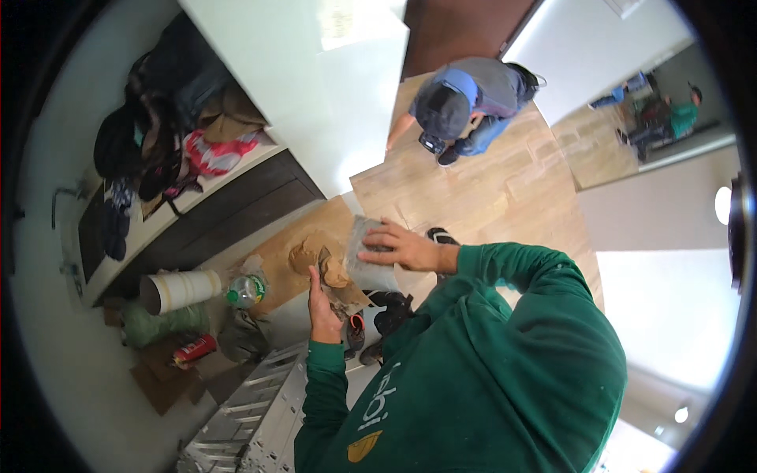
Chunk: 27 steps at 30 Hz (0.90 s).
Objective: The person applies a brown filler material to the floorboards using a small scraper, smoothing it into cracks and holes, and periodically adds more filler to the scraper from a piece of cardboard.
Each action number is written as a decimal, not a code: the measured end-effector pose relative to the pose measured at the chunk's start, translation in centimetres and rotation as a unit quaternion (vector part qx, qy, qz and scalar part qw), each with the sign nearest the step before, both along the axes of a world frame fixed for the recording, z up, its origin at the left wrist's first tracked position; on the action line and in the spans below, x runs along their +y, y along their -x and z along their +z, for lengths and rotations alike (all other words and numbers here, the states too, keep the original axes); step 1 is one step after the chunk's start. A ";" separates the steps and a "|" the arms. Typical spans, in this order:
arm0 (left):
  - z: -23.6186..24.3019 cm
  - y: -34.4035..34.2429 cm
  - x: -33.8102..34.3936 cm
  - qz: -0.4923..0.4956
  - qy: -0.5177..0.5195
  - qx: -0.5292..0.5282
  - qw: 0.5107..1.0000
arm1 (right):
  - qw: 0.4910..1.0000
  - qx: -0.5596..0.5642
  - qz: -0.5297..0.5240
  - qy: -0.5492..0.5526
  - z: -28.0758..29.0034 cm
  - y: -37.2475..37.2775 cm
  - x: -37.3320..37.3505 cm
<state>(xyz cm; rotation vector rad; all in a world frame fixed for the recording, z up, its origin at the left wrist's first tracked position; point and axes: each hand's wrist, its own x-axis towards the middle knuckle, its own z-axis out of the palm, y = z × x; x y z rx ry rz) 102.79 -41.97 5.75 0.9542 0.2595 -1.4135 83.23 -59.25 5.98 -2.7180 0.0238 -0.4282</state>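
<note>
The brown paper (334, 270) is crumpled into an uneven lump, with deep creases, a darker fold near its middle and a flatter, ragged end running toward 5 o'clock. At 3 o'clock from it sits a grey piece (361, 273), broad and fairly smooth-faced, partly covered, its long side slanting from 11 to 5 o'clock. Their edges meet in view; whether they touch cannot be told.

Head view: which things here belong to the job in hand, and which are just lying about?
Likely in use:
- grey object, under the right hand
- crumpled brown paper, by the left hand

Apparently lying about:
- plastic bottle
- white roll
- red cylinder
- metal ladder
</note>
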 end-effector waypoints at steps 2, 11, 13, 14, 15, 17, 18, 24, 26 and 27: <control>-1.0 0.5 -0.6 -0.002 -0.010 -0.028 1.000 | 0.999 0.022 -0.047 0.009 -2.0 2.9 -1.4; 1.1 6.3 -7.2 0.110 -0.137 -0.182 0.967 | 0.863 0.034 -0.443 -0.242 -9.4 21.5 -11.9; 1.8 8.5 -9.3 0.141 -0.149 -0.191 0.960 | 0.851 0.017 -0.476 -0.220 -12.1 27.1 -16.4; 2.2 9.7 -10.5 0.163 -0.152 -0.195 0.955 | 0.858 0.031 -0.467 -0.213 -12.7 29.2 -18.9; 1.8 10.7 -11.2 0.193 -0.163 -0.187 0.949 | 0.864 0.046 -0.456 -0.207 -13.0 31.1 -20.7; 0.5 11.9 -11.8 0.246 -0.186 -0.171 0.936 | 0.873 0.079 -0.434 -0.207 -14.0 34.8 -23.2; 0.2 13.0 -12.7 0.268 -0.117 -0.161 0.943 | 0.877 0.096 -0.419 -0.213 -14.6 36.4 -24.5; 3.2 17.8 -18.3 0.327 -0.115 -0.109 0.932 | 0.893 0.139 -0.362 -0.229 -14.2 39.6 -32.6; 2.9 18.4 -18.6 0.332 -0.108 -0.107 0.931 | 0.895 0.123 -0.362 -0.230 -14.1 39.8 -35.0; 2.9 18.5 -18.8 0.328 -0.109 -0.110 0.932 | 0.894 0.116 -0.369 -0.225 -13.9 39.8 -36.1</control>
